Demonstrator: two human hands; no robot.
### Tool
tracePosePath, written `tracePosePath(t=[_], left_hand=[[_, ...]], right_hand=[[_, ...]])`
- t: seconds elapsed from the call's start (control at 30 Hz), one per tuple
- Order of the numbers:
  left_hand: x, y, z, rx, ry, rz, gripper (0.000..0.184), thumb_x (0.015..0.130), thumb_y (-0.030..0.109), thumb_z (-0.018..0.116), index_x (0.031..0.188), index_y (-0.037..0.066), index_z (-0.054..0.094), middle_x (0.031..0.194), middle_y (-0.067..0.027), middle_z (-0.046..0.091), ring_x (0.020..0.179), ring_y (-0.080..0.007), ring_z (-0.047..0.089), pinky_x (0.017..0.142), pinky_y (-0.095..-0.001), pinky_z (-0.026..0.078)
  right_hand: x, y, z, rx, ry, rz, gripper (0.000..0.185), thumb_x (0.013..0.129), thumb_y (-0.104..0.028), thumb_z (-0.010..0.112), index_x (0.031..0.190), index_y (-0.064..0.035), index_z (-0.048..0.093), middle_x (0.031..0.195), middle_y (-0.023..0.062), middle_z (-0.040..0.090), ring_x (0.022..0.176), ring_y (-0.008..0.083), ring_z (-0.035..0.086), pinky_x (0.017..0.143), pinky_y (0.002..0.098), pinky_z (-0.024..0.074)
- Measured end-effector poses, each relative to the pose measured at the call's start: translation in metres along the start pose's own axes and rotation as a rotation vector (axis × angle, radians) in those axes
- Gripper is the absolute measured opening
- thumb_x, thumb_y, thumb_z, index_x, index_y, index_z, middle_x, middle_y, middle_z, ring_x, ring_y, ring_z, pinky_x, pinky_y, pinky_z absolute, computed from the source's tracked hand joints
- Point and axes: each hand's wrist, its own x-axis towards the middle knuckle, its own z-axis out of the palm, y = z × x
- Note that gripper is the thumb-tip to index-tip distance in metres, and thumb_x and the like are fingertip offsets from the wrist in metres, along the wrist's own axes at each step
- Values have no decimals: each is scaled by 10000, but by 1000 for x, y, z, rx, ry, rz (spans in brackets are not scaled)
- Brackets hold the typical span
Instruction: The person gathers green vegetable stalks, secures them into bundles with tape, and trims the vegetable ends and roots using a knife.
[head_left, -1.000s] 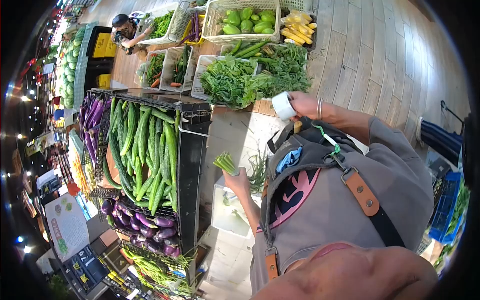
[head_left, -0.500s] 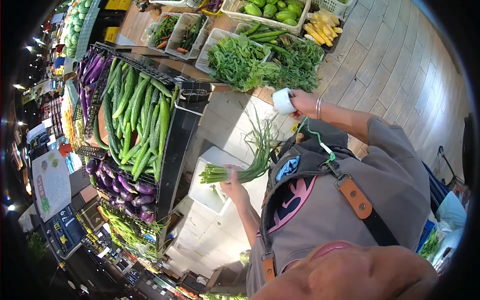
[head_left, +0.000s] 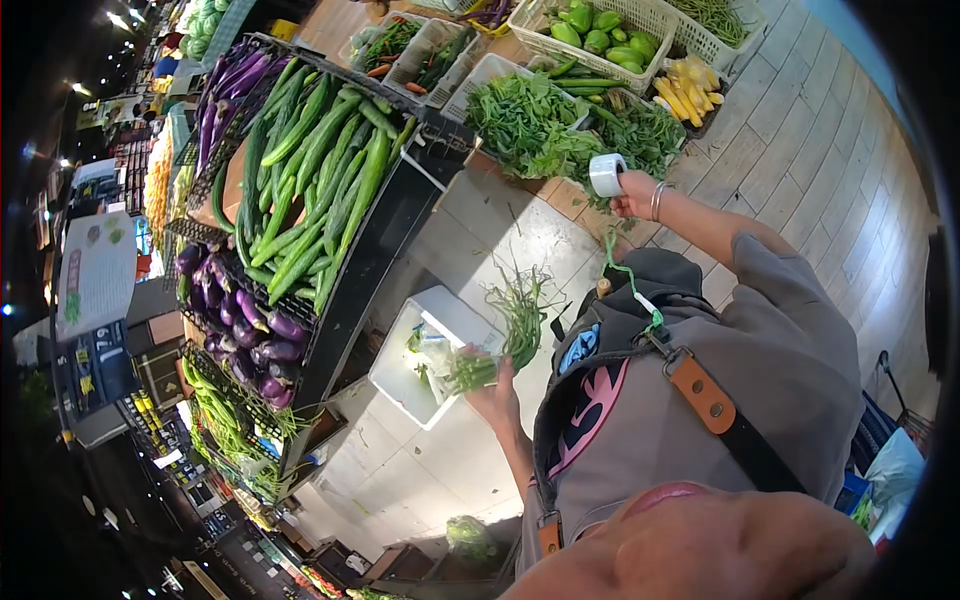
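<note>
My left hand (head_left: 495,400) is closed around a bunch of long thin green stems (head_left: 523,335), which look like garlic scapes. Their pale cut ends point left over a white box (head_left: 388,376) on the floor, and their wispy tips curl upward. This area is slightly blurred. Inside the box lies some pale, plastic-like material (head_left: 434,350) with green bits. My right hand (head_left: 636,196), with a bracelet at the wrist, grips a roll of wide tape (head_left: 606,175). It is held out, apart from the bunch, in front of the leafy greens (head_left: 530,115).
A black-edged stand at the left holds long green cucumbers (head_left: 315,180) and purple eggplants (head_left: 240,325). Crates of green vegetables (head_left: 605,40) and yellow corn-like produce (head_left: 688,90) stand at the top. A leafy vegetable (head_left: 470,538) lies on the tiled floor near the bottom.
The view has shifted, and more of the white box's inside shows. My left hand has turned the bunch, its stem ends now lower over the box. My right hand still holds the tape.
</note>
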Motion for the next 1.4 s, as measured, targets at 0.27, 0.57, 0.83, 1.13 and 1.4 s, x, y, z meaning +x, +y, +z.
tracePosePath(t=[0.27, 0.57, 0.83, 1.13, 1.4], left_hand=[[-57, -25, -102, -497, 282, 186, 244, 680, 67, 602, 884, -1, 486, 1097, -193, 557, 1115, -347, 505, 1016, -480, 350], [-128, -53, -202, -952, 135, -60, 184, 700, 10, 578, 774, 55, 416, 641, -142, 531, 508, -249, 508, 526, -342, 444], [-173, -40, -221, -303, 240, -246, 153, 754, 59, 596, 874, 50, 502, 730, -95, 544, 570, -226, 522, 544, -322, 440], [-160, -137, -266, -456, 151, -313, 269, 723, 49, 684, 943, -23, 547, 760, -95, 612, 658, -180, 581, 638, -299, 482], [-97, -120, -374, -222, 463, -472, 511, 665, 144, 791, 1072, -49, 551, 920, -91, 612, 852, -189, 577, 773, -310, 469]], right_hand=[[-63, 88, 101, -256, -240, 17, 164, 893, -188, 424, 922, -101, 560, 732, 35, 551, 555, 144, 519, 488, 319, 449], [-166, 170, 211, -749, -577, -329, 247, 891, -127, 460, 1099, -66, 576, 918, 67, 634, 657, 131, 602, 542, 293, 504], [-291, 295, 377, -744, -1784, -676, 342, 764, -114, 603, 1100, -50, 582, 1045, 81, 635, 953, 163, 597, 838, 290, 450], [-296, 376, 440, -738, -1943, 153, 185, 849, -175, 588, 871, 3, 545, 775, 18, 590, 730, 40, 477, 661, 253, 431], [-259, 408, 576, -589, -1939, 188, 209, 810, -140, 622, 948, 6, 570, 897, 23, 619, 818, 51, 536, 743, 244, 455]])
